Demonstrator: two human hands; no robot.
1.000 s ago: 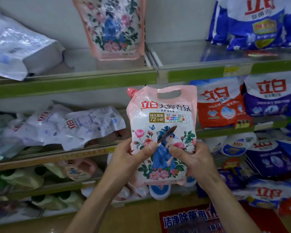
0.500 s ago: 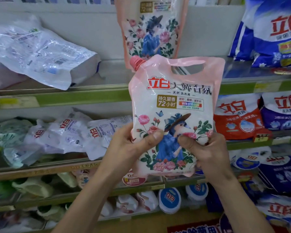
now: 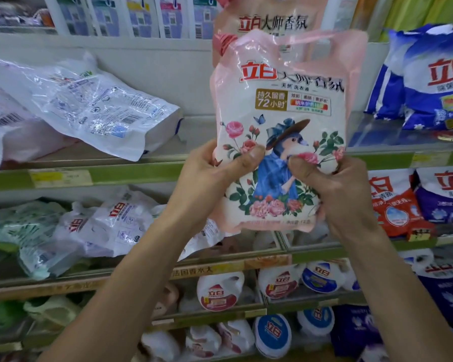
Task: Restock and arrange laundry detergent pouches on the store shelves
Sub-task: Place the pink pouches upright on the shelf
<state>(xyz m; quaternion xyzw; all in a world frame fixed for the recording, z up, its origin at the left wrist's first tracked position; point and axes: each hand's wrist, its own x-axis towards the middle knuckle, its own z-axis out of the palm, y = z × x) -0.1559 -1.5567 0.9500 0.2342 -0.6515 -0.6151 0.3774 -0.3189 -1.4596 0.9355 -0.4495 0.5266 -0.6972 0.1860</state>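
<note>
Pink detergent pouch (image 3: 277,105) held upright in front of the shelves, both hands on its lower half. Left hand (image 3: 209,176) grips the left edge, thumb pressed across the front; right hand (image 3: 332,189) pinches the right side, thumb on the printed flowers. Pouch is glossy pink, red spout cap (image 3: 221,43) top left, cut-out handle top right, red logo, gold 72 label, roses and a blue-hatted bird figure. Same-design pouch (image 3: 270,19) stands just behind on the green-edged shelf (image 3: 131,173); clear white pouch (image 3: 102,108) lies flat to the left; blue bag (image 3: 429,79) on the right
</note>
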